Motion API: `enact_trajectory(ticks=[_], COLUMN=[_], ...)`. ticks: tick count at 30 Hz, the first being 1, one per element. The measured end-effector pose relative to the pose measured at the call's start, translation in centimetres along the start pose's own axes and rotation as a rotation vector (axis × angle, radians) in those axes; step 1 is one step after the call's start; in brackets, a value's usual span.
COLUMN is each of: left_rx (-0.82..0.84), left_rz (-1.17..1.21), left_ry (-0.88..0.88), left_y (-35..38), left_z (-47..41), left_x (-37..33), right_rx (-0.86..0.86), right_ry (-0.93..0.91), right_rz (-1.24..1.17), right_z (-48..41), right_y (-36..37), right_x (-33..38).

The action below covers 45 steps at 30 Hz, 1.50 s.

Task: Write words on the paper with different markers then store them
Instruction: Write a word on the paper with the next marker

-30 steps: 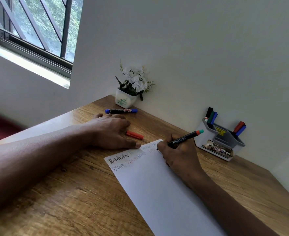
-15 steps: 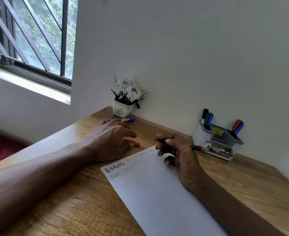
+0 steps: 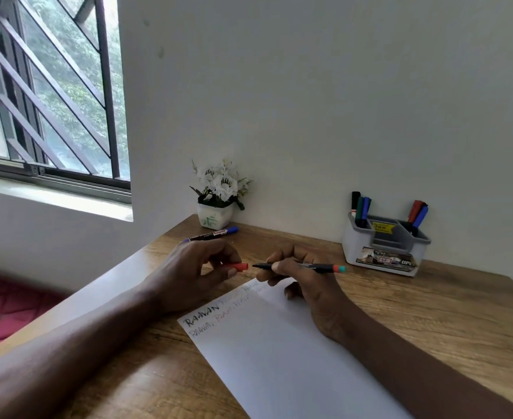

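Observation:
A white sheet of paper (image 3: pixel 279 358) lies on the wooden desk (image 3: pixel 430 313), with two lines of words in black, red and fainter ink at its far end. My right hand (image 3: pixel 297 276) holds a thin black marker (image 3: pixel 312 266) level above the paper's top edge, tip pointing left, orange-and-teal end to the right. My left hand (image 3: pixel 195 267) pinches the orange cap (image 3: pixel 239 266) just left of that tip, a small gap between them. A blue-capped marker (image 3: pixel 216 234) lies on the desk behind my left hand.
A grey pen holder (image 3: pixel 385 246) stands against the wall at the back right with several markers upright in its two outer slots. A small white pot of white flowers (image 3: pixel 217 201) sits in the back corner. A barred window is at the left.
My right hand lifted the marker off the paper and turned it level, tip to the left. My left hand picked the orange cap up from the desk and brought it near the tip.

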<state>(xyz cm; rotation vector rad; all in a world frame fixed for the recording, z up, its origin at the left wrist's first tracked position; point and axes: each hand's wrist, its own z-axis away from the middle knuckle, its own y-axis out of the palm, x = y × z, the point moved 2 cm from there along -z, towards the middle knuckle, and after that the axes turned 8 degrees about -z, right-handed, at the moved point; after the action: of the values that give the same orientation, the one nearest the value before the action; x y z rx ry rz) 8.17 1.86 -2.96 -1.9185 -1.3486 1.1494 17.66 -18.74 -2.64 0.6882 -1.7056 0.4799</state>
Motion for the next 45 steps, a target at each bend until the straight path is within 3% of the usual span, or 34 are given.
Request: enact_trajectory(ticks=[13,21,29,36,39,43,45], left_rx=[0.004,0.049,0.054,0.05,0.071,0.002,0.083], left_rz=[0.069,0.165,0.513,0.528,0.431,0.002,-0.126], left_ry=[0.046,0.088,0.061,0.034,0.025,0.027,-0.033], left_y=[-0.1,0.2,0.0,0.2,0.2,-0.3,-0.6], left_z=[0.3,0.7,0.6,0.3,0.2,-0.3,-0.3], left_x=[-0.7,-1.3,-1.9,-1.6,-2.0,-0.9,0.2], right_rx=[0.075,0.1,0.093,0.063,0.098,0.034,-0.001], right_ry=[-0.02,-0.141,-0.208,-0.171,-0.091,-0.115,-0.168], right_rz=[0.104,0.176,0.188,0.183,0.198,0.114,0.153], right_z=[0.1,0.3,0.2,0.0,-0.1,-0.1,-0.3], right_y=[0.4,1.2,1.7,1.6,1.1,0.7,0.4], right_x=[0.0,0.4,2.0,1.6,1.1,1.3,1.6])
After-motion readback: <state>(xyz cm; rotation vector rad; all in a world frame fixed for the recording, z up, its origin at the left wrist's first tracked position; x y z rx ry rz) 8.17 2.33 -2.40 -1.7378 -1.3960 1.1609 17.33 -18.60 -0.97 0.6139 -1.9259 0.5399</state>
